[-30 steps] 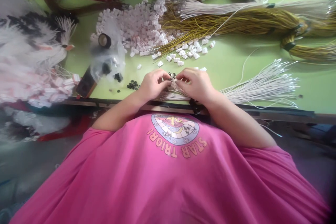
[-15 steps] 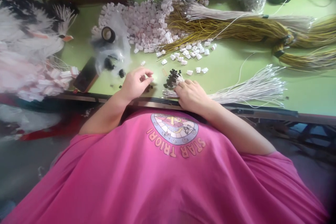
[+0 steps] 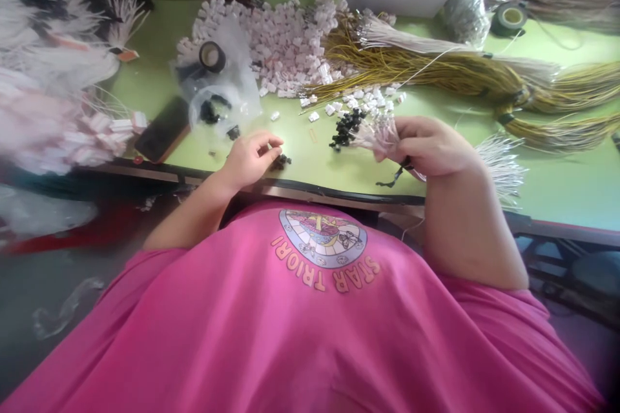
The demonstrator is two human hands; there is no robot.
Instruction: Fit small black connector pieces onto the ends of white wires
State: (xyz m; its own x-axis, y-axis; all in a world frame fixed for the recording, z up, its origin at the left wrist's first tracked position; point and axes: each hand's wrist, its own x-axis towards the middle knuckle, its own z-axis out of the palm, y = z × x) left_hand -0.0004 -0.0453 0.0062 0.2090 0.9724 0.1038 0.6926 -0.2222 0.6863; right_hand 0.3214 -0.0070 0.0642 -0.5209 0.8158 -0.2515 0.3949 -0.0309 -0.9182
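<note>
Between the left hand (image 3: 249,158) and the black-tipped wire bundle (image 3: 371,132) held by the right hand (image 3: 431,145), a bare strip of green counter (image 3: 310,171) gives a low way through, crossed only by a small pale slip (image 3: 312,135). Small black pieces (image 3: 281,161) crowd the left fingertips. On the left, a dark slab (image 3: 162,129) and a plastic bag (image 3: 237,45) with a tape roll (image 3: 212,57) block sideways passage. Straight ahead, heaped white connectors (image 3: 285,45) and yellow wires (image 3: 436,74) form a barrier. Beyond the right wrist, fanned white wires (image 3: 501,164) stand in the way; open counter lies past them.
</note>
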